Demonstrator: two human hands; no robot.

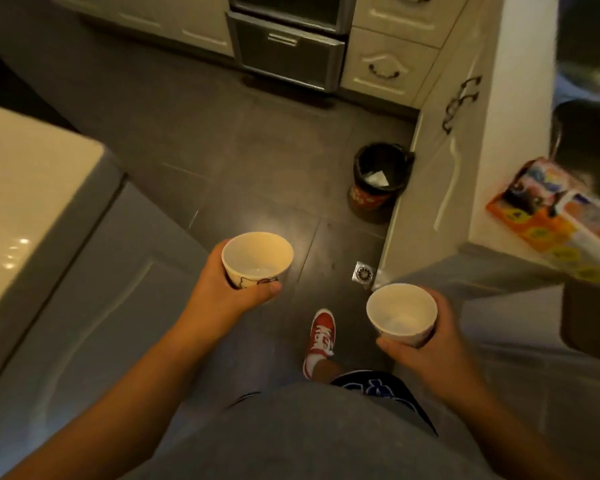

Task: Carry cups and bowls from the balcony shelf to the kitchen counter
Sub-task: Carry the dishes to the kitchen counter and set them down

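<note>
The person's grey-shirted torso (312,434) fills the lower frame, with both bare forearms extended forward from it. The left hand (229,289) is wrapped around a white cup (257,259) with a cartoon print, thumb across the near side and fingers hidden behind the wall. The right hand (426,348) grips a second white cup (400,315) in the same manner. Both cups are upright and appear empty; the upright attitude is judged a carrying posture that keeps the rims clear of the palms. The hands are held well apart, one cup per hand, which prevents the cups from knocking together.

Between the hands and below them, a red shoe (321,336) is stepping forward on the dark tiled floor (187,133). Beyond the right hand stand a floor drain (362,271) and a lined waste bin (378,181). To the right of the right hand runs the kitchen counter (492,161), bearing a colourful packet (555,216). The cups are judged to be in transit, not yet set down.
</note>
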